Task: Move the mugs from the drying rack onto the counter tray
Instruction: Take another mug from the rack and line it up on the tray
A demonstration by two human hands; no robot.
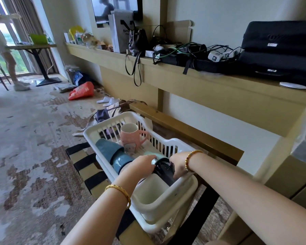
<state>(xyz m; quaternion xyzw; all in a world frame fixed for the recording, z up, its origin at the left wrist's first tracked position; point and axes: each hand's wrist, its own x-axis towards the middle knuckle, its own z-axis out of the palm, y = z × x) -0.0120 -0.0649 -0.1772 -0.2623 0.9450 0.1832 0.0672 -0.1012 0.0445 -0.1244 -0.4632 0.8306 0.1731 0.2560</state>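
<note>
- You face a pale wall (228, 18) carrying a long wooden shelf (219, 92).
- Your floor is worn, patchy carpet (24, 138).
- At far left, a daylit window (0, 50), curtain (24, 20), and what may be a small table (33, 47).

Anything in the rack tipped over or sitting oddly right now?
Yes. The blue mug lies on its side in the white rack, while the pink mug stands upright. Both hands, left hand and right hand, grip a tilted black mug.
</note>
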